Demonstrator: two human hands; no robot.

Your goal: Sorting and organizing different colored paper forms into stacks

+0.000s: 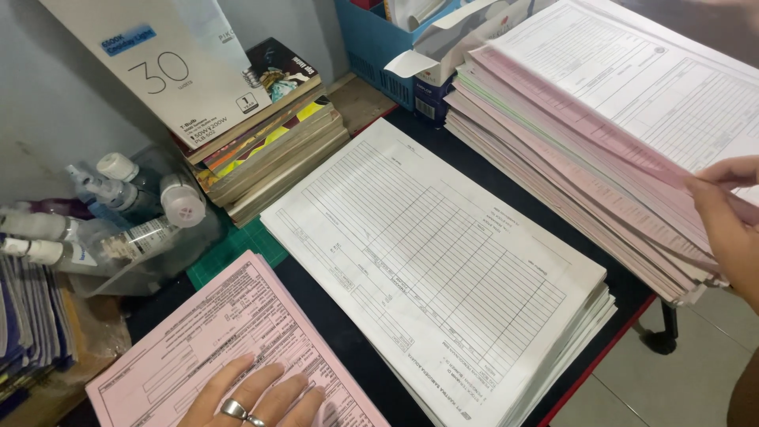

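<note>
Paperwork covers my worktop (474,170). My left hand (257,395) lies flat, fingers spread, on the pink forms (229,332) at the near left edge, grasping nothing. My right hand (727,217) pinches the edge of sheets in the tall mixed stack (585,134) at the right. Between them sits the white stack (443,269). Spray bottles (118,213) and books (277,150) stand behind.

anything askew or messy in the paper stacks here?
Yes. The tall mixed pink-and-white stack is ragged, sheets fanned unevenly where the right hand lifts them. The white form stack and pink stack under the left hand lie tidy.
</note>
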